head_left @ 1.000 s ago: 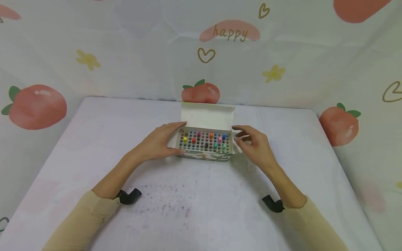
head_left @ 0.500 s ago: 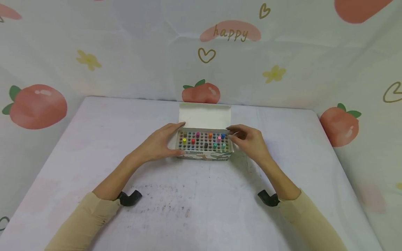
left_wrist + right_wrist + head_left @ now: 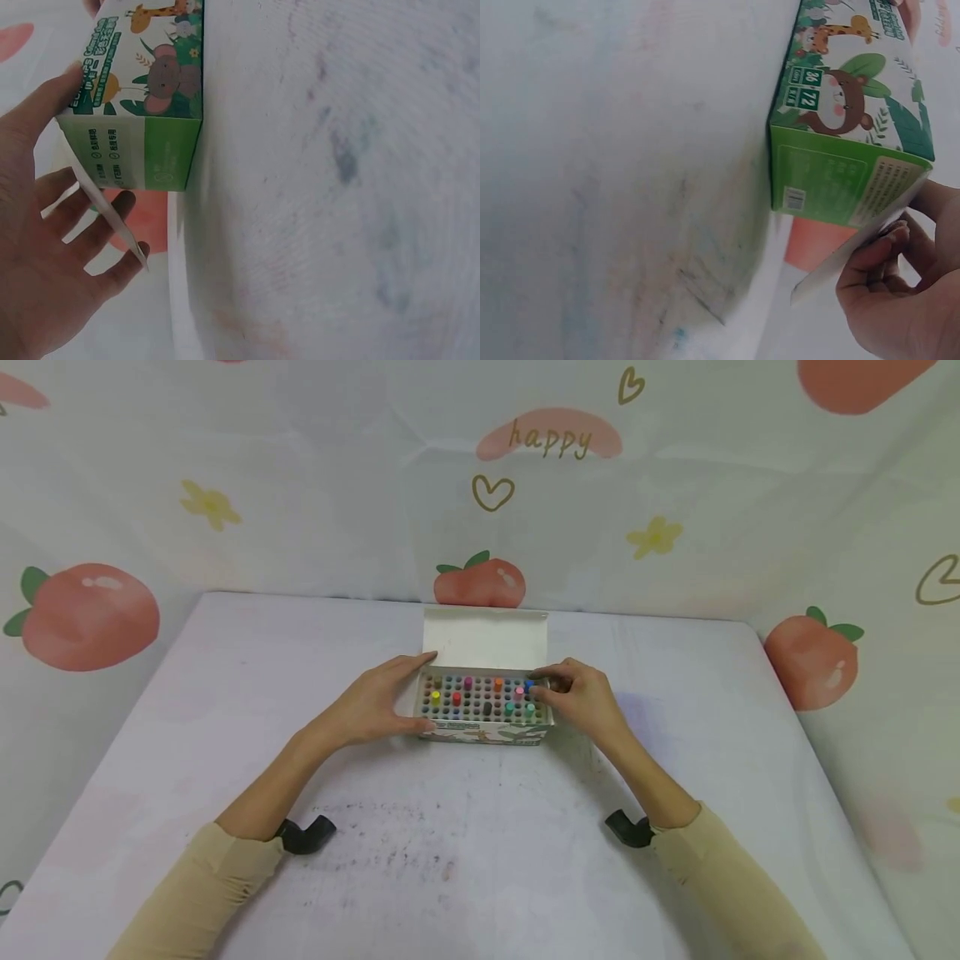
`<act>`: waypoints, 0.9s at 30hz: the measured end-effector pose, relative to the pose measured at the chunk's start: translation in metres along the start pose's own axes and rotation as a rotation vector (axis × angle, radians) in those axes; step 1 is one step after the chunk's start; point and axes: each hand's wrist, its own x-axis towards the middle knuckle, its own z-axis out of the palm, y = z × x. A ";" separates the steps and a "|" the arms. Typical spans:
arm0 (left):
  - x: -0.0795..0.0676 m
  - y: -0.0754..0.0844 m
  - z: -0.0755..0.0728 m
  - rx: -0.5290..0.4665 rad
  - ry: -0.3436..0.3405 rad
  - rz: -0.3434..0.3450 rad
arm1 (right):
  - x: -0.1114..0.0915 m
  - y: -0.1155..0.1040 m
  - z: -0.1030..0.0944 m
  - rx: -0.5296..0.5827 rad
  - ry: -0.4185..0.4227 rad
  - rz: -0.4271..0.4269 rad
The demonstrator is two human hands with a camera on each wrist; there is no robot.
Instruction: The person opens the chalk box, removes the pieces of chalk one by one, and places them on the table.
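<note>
A cardboard chalk box point(image 3: 480, 731) with animal pictures stands with its lid point(image 3: 486, 637) raised. Coloured chalk sticks poke up from its holes, among them a yellow point(image 3: 436, 697), a red point(image 3: 456, 699), a pink point(image 3: 519, 692) and a blue chalk stick point(image 3: 529, 684). My left hand point(image 3: 363, 708) holds the box's left end, thumb on the front, a finger at the back corner. In the left wrist view, other fingers spread behind a side flap point(image 3: 109, 214). My right hand point(image 3: 583, 697) has thumb and forefinger at either side of the blue chalk; whether they pinch it is unclear.
The box rests on a white cloth-covered table point(image 3: 480, 877) marked with coloured smudges point(image 3: 375, 852). A side flap point(image 3: 847, 259) sticks out at the box's right end. Behind hangs a white curtain point(image 3: 337, 485) printed with fruit and flowers.
My right hand has moved left from beside the box, over its right end to the blue chalk, its thumb and forefinger drawing closer together. The box and left hand have shifted slightly left.
</note>
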 end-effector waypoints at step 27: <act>-0.002 -0.001 -0.002 -0.025 -0.010 -0.044 | 0.001 -0.007 0.004 -0.023 0.071 -0.077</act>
